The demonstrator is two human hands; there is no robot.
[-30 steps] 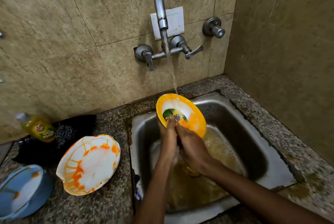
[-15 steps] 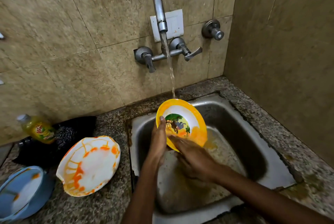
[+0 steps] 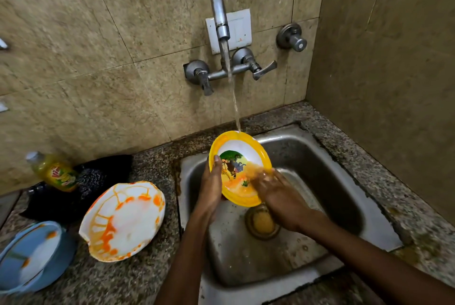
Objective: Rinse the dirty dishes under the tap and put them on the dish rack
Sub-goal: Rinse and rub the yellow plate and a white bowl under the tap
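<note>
Centre frame, the yellow bowl (image 3: 242, 156) tilts over the sink (image 3: 327, 171), tap (image 3: 220, 16) water striking its rim. The left hand (image 3: 210, 187) grips its edge; the right hand (image 3: 275, 193), blurred, lies inside. Lower left: stained white plate (image 3: 125, 221), blue bowl (image 3: 37, 255), soap bottle (image 3: 55, 171).

A speckled granite counter (image 3: 138, 277) meets beige stone-look wall tiles (image 3: 98, 58) in a corner. A white switch plate (image 3: 240, 28) is fixed to the tiles above the counter, with a round metal valve (image 3: 291, 37) on the wall to its right. The light is dim and warm.
</note>
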